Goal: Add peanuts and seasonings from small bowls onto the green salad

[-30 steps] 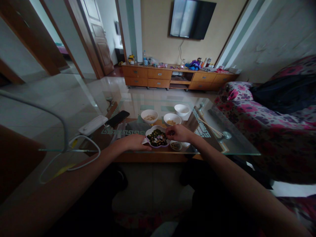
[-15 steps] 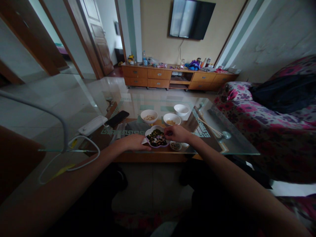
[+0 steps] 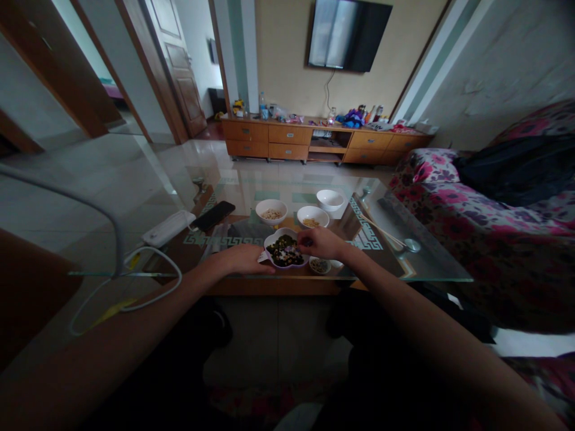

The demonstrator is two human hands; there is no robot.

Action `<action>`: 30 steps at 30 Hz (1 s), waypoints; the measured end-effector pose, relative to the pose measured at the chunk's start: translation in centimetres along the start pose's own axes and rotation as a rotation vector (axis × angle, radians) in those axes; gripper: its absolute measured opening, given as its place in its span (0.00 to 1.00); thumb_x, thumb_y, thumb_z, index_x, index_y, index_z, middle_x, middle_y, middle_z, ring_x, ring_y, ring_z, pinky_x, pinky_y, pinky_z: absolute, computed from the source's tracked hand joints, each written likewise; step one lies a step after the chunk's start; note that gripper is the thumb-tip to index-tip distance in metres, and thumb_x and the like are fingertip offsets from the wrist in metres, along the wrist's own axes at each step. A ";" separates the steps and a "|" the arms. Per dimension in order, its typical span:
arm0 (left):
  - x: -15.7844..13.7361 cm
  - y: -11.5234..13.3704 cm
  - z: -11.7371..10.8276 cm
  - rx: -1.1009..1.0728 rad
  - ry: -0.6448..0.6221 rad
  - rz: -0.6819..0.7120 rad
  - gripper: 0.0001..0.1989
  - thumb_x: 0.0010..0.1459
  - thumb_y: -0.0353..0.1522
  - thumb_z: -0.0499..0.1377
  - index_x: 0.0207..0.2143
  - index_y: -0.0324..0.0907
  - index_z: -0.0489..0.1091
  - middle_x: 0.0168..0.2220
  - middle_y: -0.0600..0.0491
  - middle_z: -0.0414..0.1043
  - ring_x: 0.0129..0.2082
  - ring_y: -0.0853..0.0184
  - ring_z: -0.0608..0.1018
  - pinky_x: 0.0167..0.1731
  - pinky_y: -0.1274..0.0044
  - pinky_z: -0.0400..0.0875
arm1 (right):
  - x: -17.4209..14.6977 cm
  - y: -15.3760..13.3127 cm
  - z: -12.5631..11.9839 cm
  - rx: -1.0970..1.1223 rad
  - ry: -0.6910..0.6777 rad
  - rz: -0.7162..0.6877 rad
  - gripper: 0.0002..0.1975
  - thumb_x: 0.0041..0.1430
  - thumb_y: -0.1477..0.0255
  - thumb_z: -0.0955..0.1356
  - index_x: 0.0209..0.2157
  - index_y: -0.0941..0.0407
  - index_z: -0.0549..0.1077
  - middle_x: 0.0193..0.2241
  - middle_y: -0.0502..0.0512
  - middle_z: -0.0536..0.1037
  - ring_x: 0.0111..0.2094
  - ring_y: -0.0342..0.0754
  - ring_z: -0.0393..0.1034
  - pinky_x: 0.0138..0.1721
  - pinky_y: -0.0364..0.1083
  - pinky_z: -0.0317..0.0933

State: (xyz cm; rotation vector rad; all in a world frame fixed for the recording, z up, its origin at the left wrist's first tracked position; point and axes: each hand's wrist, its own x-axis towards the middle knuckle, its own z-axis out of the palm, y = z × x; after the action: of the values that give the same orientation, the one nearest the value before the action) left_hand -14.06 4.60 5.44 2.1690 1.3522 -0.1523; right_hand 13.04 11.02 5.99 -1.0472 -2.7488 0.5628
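Note:
A scalloped white dish with a purplish rim (image 3: 275, 263) lies near the front edge of the glass table, filled with mixed dark, green and pale small pieces (image 3: 284, 248). My left hand (image 3: 246, 258) grips its left side by a pale tab-like handle, thumb along the front. Over the dish's right part, my right hand (image 3: 326, 242) is closed, fingertips together just above the pieces; whatever they pinch is too small to make out. Beside that hand sits a small bowl of mixed grains (image 3: 320, 266), partly under the wrist. Behind it stands a white bowl with yellowish pieces (image 3: 313, 214).
Farther back are a white bowl with pale pieces (image 3: 271, 206) and another white bowl (image 3: 330, 199). A black phone (image 3: 214, 215) and a white power strip (image 3: 168, 228) with a looping cable lie left. Chopsticks (image 3: 384, 232) rest on the right of the glass table (image 3: 431, 274).
My right hand has shifted very slightly to the left over the dish, its fingers still together. My left hand and the bowls stay in place.

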 end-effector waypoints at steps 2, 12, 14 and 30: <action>0.0 0.0 0.0 0.000 0.003 0.005 0.27 0.59 0.54 0.59 0.49 0.43 0.75 0.42 0.47 0.80 0.35 0.58 0.80 0.36 0.72 0.72 | 0.0 0.0 0.1 -0.005 0.001 0.000 0.05 0.61 0.72 0.70 0.37 0.56 0.80 0.31 0.53 0.80 0.29 0.44 0.69 0.32 0.46 0.55; -0.1 0.2 -0.2 0.003 -0.010 -0.035 0.28 0.59 0.54 0.59 0.49 0.42 0.75 0.39 0.47 0.80 0.29 0.61 0.78 0.31 0.74 0.70 | 0.2 -0.1 0.5 -0.033 0.015 -0.010 0.04 0.64 0.73 0.69 0.37 0.57 0.77 0.30 0.53 0.79 0.27 0.43 0.66 0.29 0.45 0.53; 0.0 0.1 -0.1 -0.003 -0.027 -0.036 0.27 0.60 0.54 0.58 0.47 0.42 0.75 0.37 0.48 0.79 0.28 0.62 0.78 0.30 0.75 0.69 | 0.2 -0.2 0.5 -0.038 0.016 -0.010 0.04 0.64 0.73 0.69 0.37 0.57 0.77 0.30 0.53 0.79 0.28 0.43 0.66 0.30 0.45 0.53; -0.2 0.3 -0.1 -0.016 -0.007 -0.009 0.26 0.60 0.52 0.59 0.51 0.43 0.75 0.44 0.47 0.80 0.35 0.60 0.80 0.34 0.74 0.71 | 0.3 -0.2 0.4 -0.022 0.029 0.013 0.02 0.62 0.74 0.71 0.36 0.57 0.77 0.32 0.54 0.80 0.29 0.44 0.69 0.31 0.45 0.55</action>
State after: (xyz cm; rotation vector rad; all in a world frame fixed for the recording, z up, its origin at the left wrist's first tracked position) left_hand -13.93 4.43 5.73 2.1472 1.3556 -0.1518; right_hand 12.61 10.93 5.67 -1.0701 -2.7317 0.5162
